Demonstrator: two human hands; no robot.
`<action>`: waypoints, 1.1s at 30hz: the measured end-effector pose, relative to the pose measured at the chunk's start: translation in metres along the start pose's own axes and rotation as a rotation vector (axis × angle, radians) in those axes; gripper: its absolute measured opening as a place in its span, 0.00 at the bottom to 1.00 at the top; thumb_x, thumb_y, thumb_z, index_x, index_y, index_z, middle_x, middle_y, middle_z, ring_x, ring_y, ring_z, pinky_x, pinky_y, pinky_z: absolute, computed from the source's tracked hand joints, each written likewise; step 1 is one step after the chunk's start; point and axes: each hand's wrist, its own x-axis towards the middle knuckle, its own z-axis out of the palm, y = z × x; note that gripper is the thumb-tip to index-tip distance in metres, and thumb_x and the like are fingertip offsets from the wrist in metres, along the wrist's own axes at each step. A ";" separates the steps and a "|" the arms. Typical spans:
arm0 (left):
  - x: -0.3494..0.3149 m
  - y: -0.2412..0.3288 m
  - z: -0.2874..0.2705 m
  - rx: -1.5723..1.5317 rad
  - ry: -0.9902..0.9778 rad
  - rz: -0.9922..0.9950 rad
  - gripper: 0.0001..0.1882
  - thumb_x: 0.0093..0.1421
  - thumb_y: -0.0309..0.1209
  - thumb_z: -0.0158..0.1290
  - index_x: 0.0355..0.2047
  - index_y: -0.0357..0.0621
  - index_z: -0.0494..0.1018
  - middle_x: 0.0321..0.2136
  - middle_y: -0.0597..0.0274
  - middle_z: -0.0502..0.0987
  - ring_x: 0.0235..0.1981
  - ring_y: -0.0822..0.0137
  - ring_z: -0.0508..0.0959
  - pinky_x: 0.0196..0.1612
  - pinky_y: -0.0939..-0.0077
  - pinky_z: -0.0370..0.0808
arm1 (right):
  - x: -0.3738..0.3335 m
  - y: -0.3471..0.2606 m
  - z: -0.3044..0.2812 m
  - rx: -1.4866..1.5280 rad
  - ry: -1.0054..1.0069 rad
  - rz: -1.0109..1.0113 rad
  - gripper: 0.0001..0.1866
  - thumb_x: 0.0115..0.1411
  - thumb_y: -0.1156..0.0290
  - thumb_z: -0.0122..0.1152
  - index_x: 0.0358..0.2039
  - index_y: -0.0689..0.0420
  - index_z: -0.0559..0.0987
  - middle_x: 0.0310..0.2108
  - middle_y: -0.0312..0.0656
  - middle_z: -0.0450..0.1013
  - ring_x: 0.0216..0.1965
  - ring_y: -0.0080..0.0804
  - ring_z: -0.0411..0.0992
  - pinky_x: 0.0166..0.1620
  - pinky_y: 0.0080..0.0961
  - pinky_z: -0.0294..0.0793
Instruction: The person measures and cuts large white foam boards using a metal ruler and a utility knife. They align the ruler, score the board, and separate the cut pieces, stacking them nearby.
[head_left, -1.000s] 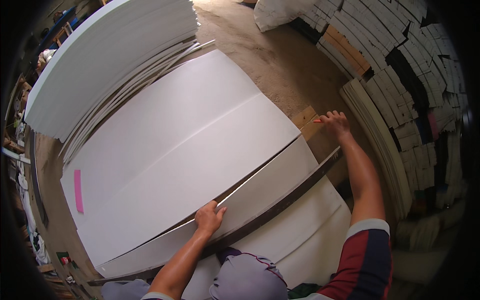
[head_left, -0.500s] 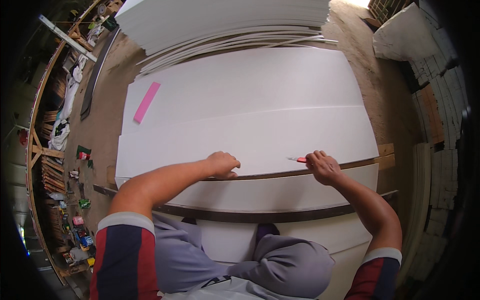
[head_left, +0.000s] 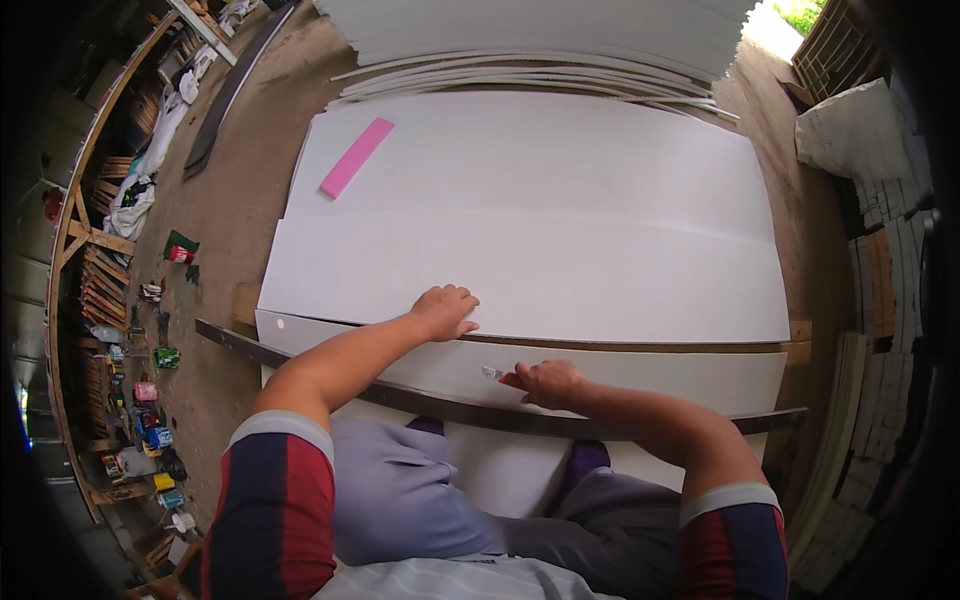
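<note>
- The board (head_left: 540, 260), large and white, lay flat before the person, faintly creased along its length.
- The left grip (head_left: 447, 312) rested on the board near its close edge, released, fingers bent and thumb apart; how hard it pressed could not be told.
- The right grip (head_left: 550, 383) was clenched around a cutter (head_left: 510, 380) just on the person's side of the board, above a white strip (head_left: 680, 370). The fingers hid most of the red handle; whether the blade tip touched the strip was hard to make out.
- Past the strip, on the person's side of the board, ran a dark bar (head_left: 490, 413), partly covered by both forearms.
- A pink piece (head_left: 357, 158) lay on the board's far left part, its surface plain.
- Left of the board, small coloured packs (head_left: 158, 436) lay scattered; their printing was too small and bent to read.
- Beyond the board lay thin white rods (head_left: 540, 80) and a sheet stack (head_left: 540, 35), the stack cut off by the upper edge.
- To the board's far right stood a pale bag (head_left: 855, 125), its markings unclear; the rim beyond was dark.
</note>
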 end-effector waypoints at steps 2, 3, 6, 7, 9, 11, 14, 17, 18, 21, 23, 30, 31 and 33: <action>-0.006 0.004 -0.002 -0.005 0.008 0.005 0.30 0.66 0.53 0.61 0.60 0.48 0.75 0.58 0.55 0.77 0.58 0.51 0.77 0.59 0.54 0.76 | 0.000 -0.013 -0.002 0.023 -0.009 -0.035 0.28 0.66 0.45 0.67 0.52 0.55 0.73 0.41 0.48 0.83 0.46 0.53 0.83 0.47 0.50 0.82; -0.008 0.004 -0.002 -0.007 0.012 0.009 0.31 0.65 0.54 0.61 0.60 0.47 0.75 0.59 0.54 0.76 0.59 0.51 0.77 0.60 0.54 0.76 | 0.000 -0.016 -0.003 0.034 -0.021 -0.035 0.28 0.66 0.45 0.67 0.51 0.55 0.73 0.43 0.48 0.83 0.47 0.52 0.83 0.48 0.50 0.82; -0.013 -0.007 0.002 0.084 -0.010 -0.011 0.45 0.62 0.62 0.61 0.70 0.47 0.66 0.67 0.44 0.68 0.68 0.45 0.67 0.69 0.44 0.66 | 0.007 0.025 -0.004 0.015 0.390 -0.022 0.23 0.67 0.50 0.65 0.49 0.56 0.77 0.48 0.49 0.79 0.54 0.51 0.78 0.52 0.48 0.80; -0.018 -0.011 0.004 0.139 0.012 -0.027 0.48 0.61 0.64 0.61 0.71 0.47 0.64 0.68 0.41 0.66 0.70 0.43 0.65 0.71 0.41 0.63 | 0.004 0.035 -0.019 -0.024 0.423 0.021 0.23 0.66 0.52 0.65 0.51 0.56 0.76 0.51 0.49 0.77 0.58 0.50 0.75 0.55 0.45 0.78; -0.017 -0.011 -0.001 0.115 -0.133 -0.163 0.62 0.56 0.73 0.60 0.78 0.48 0.52 0.76 0.36 0.52 0.77 0.35 0.51 0.74 0.29 0.51 | -0.003 0.071 -0.030 -0.164 0.511 0.082 0.30 0.64 0.51 0.69 0.60 0.53 0.74 0.54 0.49 0.73 0.60 0.48 0.73 0.56 0.45 0.76; -0.024 -0.010 -0.003 0.093 -0.192 -0.263 0.66 0.54 0.75 0.59 0.80 0.49 0.48 0.79 0.37 0.46 0.79 0.32 0.46 0.75 0.26 0.48 | -0.018 0.095 -0.033 -0.228 0.514 0.102 0.36 0.61 0.49 0.72 0.65 0.50 0.71 0.57 0.49 0.71 0.61 0.48 0.72 0.56 0.47 0.76; -0.025 -0.018 0.008 0.050 -0.231 -0.261 0.67 0.55 0.76 0.58 0.81 0.53 0.42 0.80 0.37 0.40 0.79 0.29 0.42 0.75 0.25 0.47 | -0.018 0.109 -0.031 -0.275 0.438 0.137 0.44 0.58 0.46 0.75 0.70 0.46 0.67 0.60 0.50 0.67 0.62 0.49 0.71 0.57 0.48 0.77; -0.024 -0.027 0.018 0.005 -0.204 -0.246 0.67 0.55 0.77 0.57 0.82 0.54 0.42 0.80 0.39 0.40 0.79 0.29 0.43 0.75 0.26 0.49 | -0.010 0.115 -0.027 -0.458 0.460 0.032 0.40 0.59 0.51 0.73 0.67 0.53 0.69 0.56 0.53 0.71 0.56 0.51 0.75 0.47 0.42 0.85; -0.026 -0.031 0.020 -0.012 -0.195 -0.246 0.66 0.56 0.77 0.56 0.82 0.55 0.41 0.80 0.39 0.40 0.79 0.30 0.43 0.75 0.26 0.49 | -0.011 0.118 -0.022 -0.520 0.497 -0.015 0.38 0.59 0.53 0.71 0.65 0.55 0.70 0.53 0.53 0.73 0.54 0.52 0.77 0.43 0.40 0.86; -0.035 -0.036 0.017 -0.018 -0.195 -0.246 0.67 0.55 0.78 0.56 0.82 0.57 0.41 0.81 0.41 0.40 0.79 0.31 0.43 0.76 0.28 0.49 | -0.016 0.118 -0.021 -0.554 0.622 -0.068 0.29 0.63 0.58 0.69 0.60 0.58 0.76 0.50 0.52 0.78 0.50 0.50 0.80 0.46 0.39 0.87; -0.040 -0.018 -0.007 0.064 -0.108 -0.277 0.58 0.59 0.62 0.62 0.81 0.54 0.46 0.80 0.42 0.46 0.78 0.36 0.51 0.74 0.31 0.55 | -0.033 0.124 -0.027 -0.519 0.775 -0.045 0.26 0.63 0.58 0.69 0.58 0.58 0.77 0.49 0.49 0.79 0.50 0.46 0.81 0.47 0.40 0.86; -0.042 -0.059 -0.008 0.148 0.314 -0.350 0.38 0.58 0.31 0.62 0.70 0.50 0.68 0.65 0.55 0.75 0.65 0.48 0.75 0.59 0.43 0.74 | -0.048 0.131 -0.088 -0.631 1.024 -0.015 0.19 0.64 0.63 0.67 0.53 0.54 0.80 0.43 0.39 0.82 0.43 0.37 0.82 0.46 0.39 0.78; -0.041 -0.058 -0.017 0.193 0.343 -0.337 0.36 0.59 0.30 0.60 0.70 0.51 0.69 0.65 0.55 0.76 0.65 0.48 0.76 0.58 0.44 0.75 | -0.054 0.134 -0.087 -0.623 0.981 0.084 0.19 0.64 0.64 0.66 0.54 0.53 0.80 0.43 0.38 0.82 0.43 0.37 0.82 0.46 0.39 0.78; -0.040 -0.056 -0.039 0.282 0.400 -0.309 0.33 0.60 0.29 0.57 0.68 0.52 0.72 0.65 0.54 0.76 0.65 0.48 0.76 0.58 0.44 0.75 | -0.063 0.140 -0.083 -0.601 0.889 0.278 0.18 0.64 0.64 0.66 0.54 0.51 0.80 0.42 0.36 0.81 0.42 0.36 0.82 0.44 0.39 0.78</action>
